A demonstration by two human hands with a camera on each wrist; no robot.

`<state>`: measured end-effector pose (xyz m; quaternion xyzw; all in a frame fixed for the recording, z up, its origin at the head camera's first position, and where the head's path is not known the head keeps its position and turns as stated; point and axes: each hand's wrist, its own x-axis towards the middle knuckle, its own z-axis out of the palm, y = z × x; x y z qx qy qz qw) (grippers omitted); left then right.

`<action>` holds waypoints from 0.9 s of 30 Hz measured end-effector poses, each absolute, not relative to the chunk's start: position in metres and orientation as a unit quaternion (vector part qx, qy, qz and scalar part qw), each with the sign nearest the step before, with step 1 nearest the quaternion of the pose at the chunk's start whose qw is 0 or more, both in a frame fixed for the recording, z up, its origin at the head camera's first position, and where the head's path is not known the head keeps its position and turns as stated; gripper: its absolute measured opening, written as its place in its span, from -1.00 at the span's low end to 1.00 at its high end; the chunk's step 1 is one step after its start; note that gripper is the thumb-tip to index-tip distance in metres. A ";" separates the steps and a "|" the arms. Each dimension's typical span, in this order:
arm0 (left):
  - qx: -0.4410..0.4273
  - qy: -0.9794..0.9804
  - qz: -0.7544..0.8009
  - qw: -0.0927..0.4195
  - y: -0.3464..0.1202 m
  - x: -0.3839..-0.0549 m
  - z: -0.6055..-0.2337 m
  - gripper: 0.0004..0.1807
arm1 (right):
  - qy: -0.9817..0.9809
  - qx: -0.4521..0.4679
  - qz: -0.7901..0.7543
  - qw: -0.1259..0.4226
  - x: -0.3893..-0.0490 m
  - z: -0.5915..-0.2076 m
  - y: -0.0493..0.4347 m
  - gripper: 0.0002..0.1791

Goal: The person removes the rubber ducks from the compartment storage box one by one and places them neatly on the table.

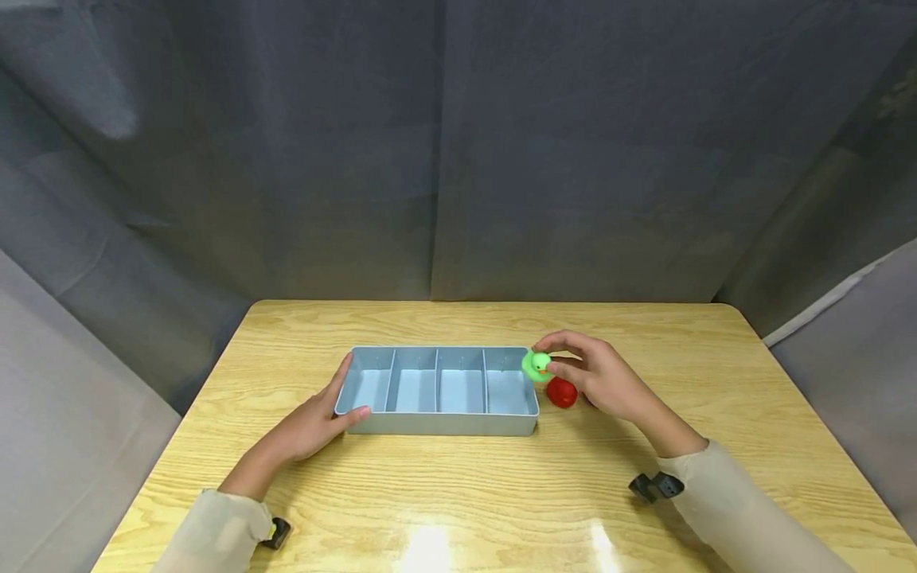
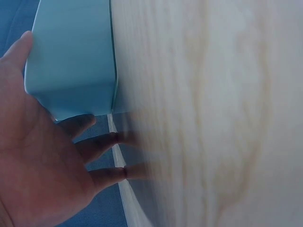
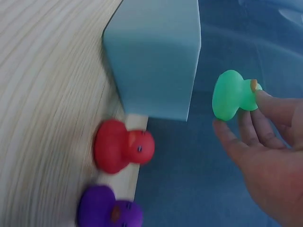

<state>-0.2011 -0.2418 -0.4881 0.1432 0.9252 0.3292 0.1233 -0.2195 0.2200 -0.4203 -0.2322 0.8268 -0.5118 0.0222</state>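
Note:
A light blue box (image 1: pixel 440 424) with several compartments in a row stands on the table. My left hand (image 1: pixel 313 426) grips its left end, thumb over the front rim and fingers at the end wall. In the left wrist view the other fingers stretch out beside the box (image 2: pixel 71 61). Above the right end of the box, my right hand (image 1: pixel 605 380) pinches a green rubber duck (image 1: pixel 537 364) between thumb and fingers. Below that hand sits a red rubber duck (image 1: pixel 562 392), beside the box. A purple rubber duck (image 3: pixel 106 208) lies next to it, mostly hidden in the head view.
The wooden table (image 1: pixel 444 493) has its far edge against a dark grey curtain (image 1: pixel 430 159). Pale cloth panels (image 1: pixel 64 414) hang at both sides. Each sleeve cuff carries a small black camera (image 1: pixel 655 485).

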 end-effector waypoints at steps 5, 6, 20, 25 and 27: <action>0.144 0.925 0.329 0.123 -0.241 -0.201 -0.488 0.06 | 0.839 -0.230 -0.494 0.015 -0.215 -0.422 0.242 -0.70; 0.144 0.925 0.329 0.123 -0.241 -0.201 -0.488 0.06 | 0.840 -0.229 -0.492 0.013 -0.215 -0.423 0.247 -0.70; 0.143 0.925 0.330 0.123 -0.243 -0.201 -0.491 0.04 | 0.868 -0.218 -0.444 -0.047 -0.207 -0.426 0.319 -0.69; 0.143 0.924 0.332 0.123 -0.243 -0.201 -0.490 0.05 | 0.877 -0.217 -0.425 -0.058 -0.205 -0.428 0.340 -0.67; 0.144 0.924 0.332 0.123 -0.243 -0.201 -0.490 0.05 | 0.879 -0.216 -0.421 -0.060 -0.204 -0.430 0.346 -0.67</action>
